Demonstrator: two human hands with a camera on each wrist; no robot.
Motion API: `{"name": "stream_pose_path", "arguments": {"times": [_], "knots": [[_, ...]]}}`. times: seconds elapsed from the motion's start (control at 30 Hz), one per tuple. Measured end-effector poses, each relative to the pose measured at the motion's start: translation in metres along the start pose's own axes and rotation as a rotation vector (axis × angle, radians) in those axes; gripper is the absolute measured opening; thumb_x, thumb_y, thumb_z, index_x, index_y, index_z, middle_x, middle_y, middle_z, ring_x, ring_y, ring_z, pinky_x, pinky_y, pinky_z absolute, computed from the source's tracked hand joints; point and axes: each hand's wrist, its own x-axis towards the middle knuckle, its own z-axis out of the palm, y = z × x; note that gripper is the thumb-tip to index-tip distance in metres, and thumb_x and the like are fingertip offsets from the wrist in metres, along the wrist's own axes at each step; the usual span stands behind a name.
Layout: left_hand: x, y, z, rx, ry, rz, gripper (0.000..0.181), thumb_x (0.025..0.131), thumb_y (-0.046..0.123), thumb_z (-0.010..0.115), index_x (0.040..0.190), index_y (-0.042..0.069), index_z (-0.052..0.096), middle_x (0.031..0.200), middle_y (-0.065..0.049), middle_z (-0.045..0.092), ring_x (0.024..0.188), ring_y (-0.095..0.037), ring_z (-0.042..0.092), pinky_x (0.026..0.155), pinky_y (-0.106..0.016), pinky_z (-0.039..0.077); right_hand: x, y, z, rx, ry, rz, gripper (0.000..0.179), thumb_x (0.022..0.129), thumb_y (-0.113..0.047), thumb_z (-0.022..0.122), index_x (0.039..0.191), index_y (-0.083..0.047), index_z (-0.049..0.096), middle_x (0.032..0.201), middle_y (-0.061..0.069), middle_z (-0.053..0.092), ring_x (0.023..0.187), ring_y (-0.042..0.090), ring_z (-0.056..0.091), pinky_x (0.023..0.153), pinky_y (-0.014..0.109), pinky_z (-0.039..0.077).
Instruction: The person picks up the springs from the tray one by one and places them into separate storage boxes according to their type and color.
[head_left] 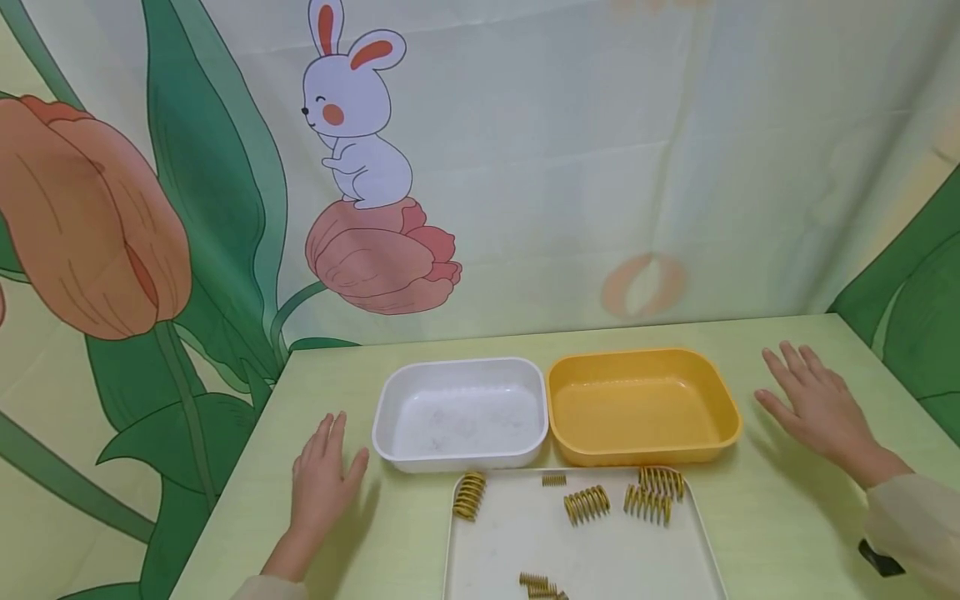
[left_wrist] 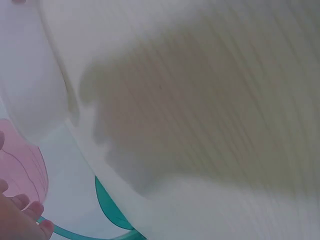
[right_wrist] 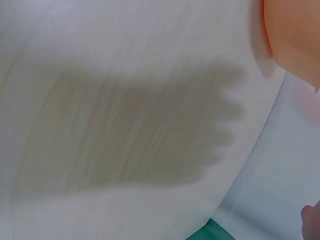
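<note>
My left hand (head_left: 322,479) is held over the table left of the white bin (head_left: 461,462), fingers fairly straight and nothing in them. On the far side, my right hand (head_left: 817,408) hovers to the right of the yellow bin (head_left: 645,457), its fingers spread and holding nothing. Below the bins lies a white tray (head_left: 592,558) with metal springs on it. A large spring (head_left: 469,497) is at its left corner, another large spring (head_left: 587,505) near the middle, and two more (head_left: 648,504) at the right. Small springs (head_left: 534,579) lie near the lower edge, and one small spring (head_left: 553,480) at the top edge.
The two bins stand side by side in front of a curtain (head_left: 525,167) printed with a rabbit and tulips. A small black object (head_left: 881,558) shows by the right sleeve (head_left: 918,525). The pale green table (head_left: 247,508) extends on both sides.
</note>
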Motion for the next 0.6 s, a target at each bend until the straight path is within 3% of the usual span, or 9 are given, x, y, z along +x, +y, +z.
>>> {"name": "stream_pose_path", "arguments": {"times": [0.13, 0.37, 0.5, 0.6], "knots": [[-0.004, 0.006, 0.000, -0.024, 0.020, 0.026, 0.058, 0.082, 0.022, 0.056, 0.132, 0.002, 0.035, 0.130, -0.023, 0.039, 0.115, -0.041, 0.039, 0.089, -0.058, 0.031, 0.000, -0.006, 0.000, -0.009, 0.007, -0.031, 0.064, 0.091, -0.039, 0.038, 0.143, -0.012, 0.009, 0.147, 0.018, 0.005, 0.135, 0.034, -0.003, 0.098, 0.062, 0.012], [-0.009, 0.017, -0.003, -0.044, -0.037, 0.005, 0.057, 0.080, 0.019, 0.058, 0.131, 0.003, 0.037, 0.125, -0.022, 0.042, 0.110, -0.040, 0.044, 0.086, -0.056, 0.037, 0.001, -0.015, -0.001, -0.007, 0.029, -0.081, 0.063, 0.091, -0.037, 0.039, 0.143, -0.014, 0.010, 0.147, 0.015, 0.006, 0.135, 0.034, 0.002, 0.096, 0.062, 0.016], [-0.012, 0.026, -0.003, -0.090, -0.080, -0.017, 0.052, 0.079, 0.017, 0.059, 0.125, 0.003, 0.041, 0.111, -0.020, 0.048, 0.094, -0.032, 0.054, 0.072, -0.044, 0.046, 0.001, -0.022, -0.002, 0.005, 0.042, -0.113, 0.064, 0.090, -0.035, 0.042, 0.142, -0.014, 0.012, 0.148, 0.014, 0.008, 0.136, 0.031, 0.002, 0.095, 0.061, 0.018], [-0.015, 0.035, -0.003, -0.143, -0.137, -0.039, 0.047, 0.078, 0.015, 0.059, 0.121, 0.002, 0.044, 0.102, -0.015, 0.051, 0.081, -0.024, 0.057, 0.063, -0.035, 0.046, 0.001, -0.028, -0.002, 0.013, 0.048, -0.130, 0.065, 0.089, -0.034, 0.046, 0.142, -0.014, 0.015, 0.147, 0.015, 0.011, 0.136, 0.029, 0.003, 0.096, 0.060, 0.020]]}}
